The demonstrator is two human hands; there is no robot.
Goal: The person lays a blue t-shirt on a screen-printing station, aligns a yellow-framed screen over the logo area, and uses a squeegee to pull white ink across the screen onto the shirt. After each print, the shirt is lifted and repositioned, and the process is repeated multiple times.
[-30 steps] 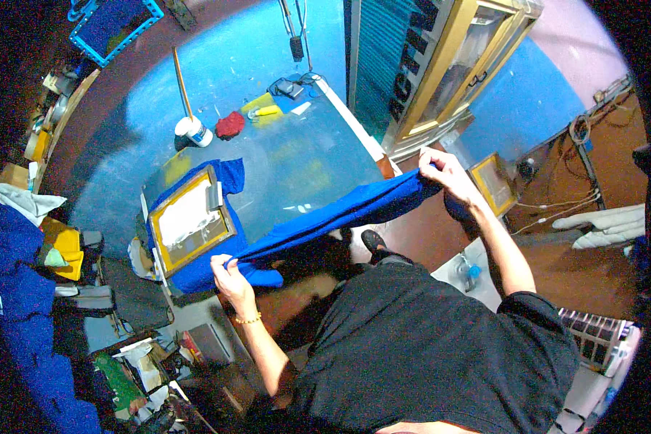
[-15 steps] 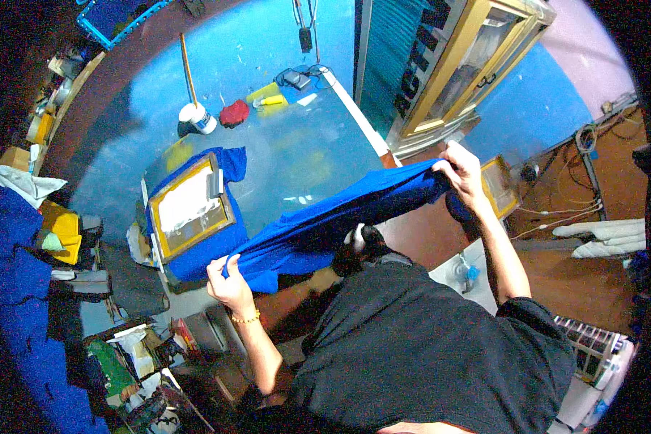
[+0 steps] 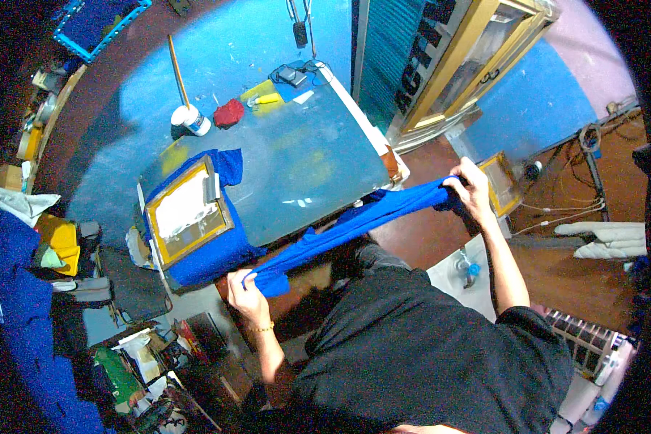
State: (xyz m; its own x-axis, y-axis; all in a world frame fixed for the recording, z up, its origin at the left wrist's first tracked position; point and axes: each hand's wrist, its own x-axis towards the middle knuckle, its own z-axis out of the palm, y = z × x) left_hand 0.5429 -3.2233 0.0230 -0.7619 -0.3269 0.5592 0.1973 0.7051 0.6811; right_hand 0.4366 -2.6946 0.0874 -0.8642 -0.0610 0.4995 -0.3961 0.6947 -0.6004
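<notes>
A blue T-shirt is stretched in a narrow, bunched band across the near edge of the table. My left hand, with a beaded bracelet at the wrist, is closed on its near left end. At the far right end, my right hand pinches the cloth. To the left, a yellow-edged printing screen rests on the table over more blue fabric, with a white patch on its mesh. Whether this fabric joins the held part cannot be told.
On the dark table stand a white tub with a stick near it, a red rag and a yellow piece. A cabinet rises behind right. Blue garments hang over the left side; cables lie right.
My left hand has moved to the right and a little down, and my right hand slightly right and down. The shirt has gone from a wide sheet to a narrower band, pulled nearer, off the table.
</notes>
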